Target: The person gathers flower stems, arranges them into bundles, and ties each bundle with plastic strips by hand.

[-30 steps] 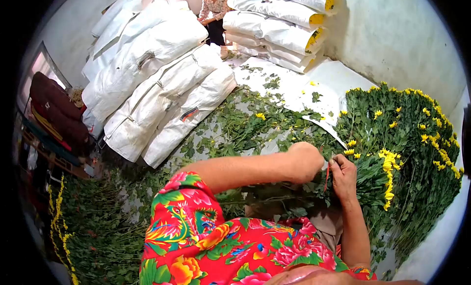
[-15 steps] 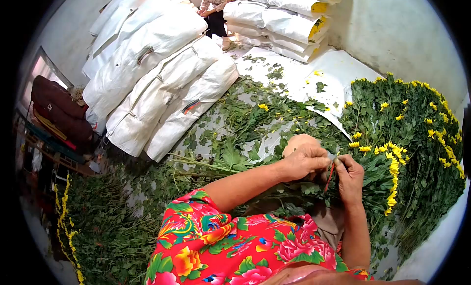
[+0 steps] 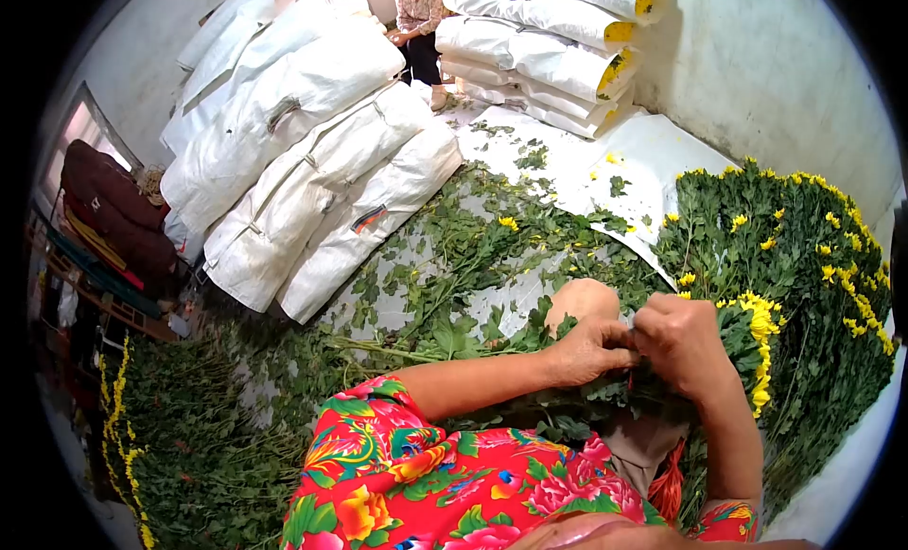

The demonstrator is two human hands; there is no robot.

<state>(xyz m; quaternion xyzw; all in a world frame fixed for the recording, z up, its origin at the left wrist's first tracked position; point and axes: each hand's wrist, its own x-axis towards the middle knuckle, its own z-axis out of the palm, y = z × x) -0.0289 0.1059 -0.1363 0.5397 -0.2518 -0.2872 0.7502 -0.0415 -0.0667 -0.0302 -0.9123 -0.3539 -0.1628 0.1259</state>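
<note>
A bundle of yellow chrysanthemums lies across my lap, its flower heads to the right and its bare stems to the left. My left hand is closed in a pinch over the leafy stems. Against its fingertips, my right hand is curled into a fist, knuckles up. Both work at a red string, of which just a speck shows below the fingers; the rest of it is hidden. More red strings hang in a bunch beside my lap.
Cut chrysanthemums are heaped at right, with another heap at lower left. Loose leaves litter the floor. White wrapped bundles are piled at upper left, and a stack stands at the back. Another person is between them.
My right hand has turned over and risen, from a pinch with the red string showing to a fist beside the left. My left hand has shifted slightly down and left.
</note>
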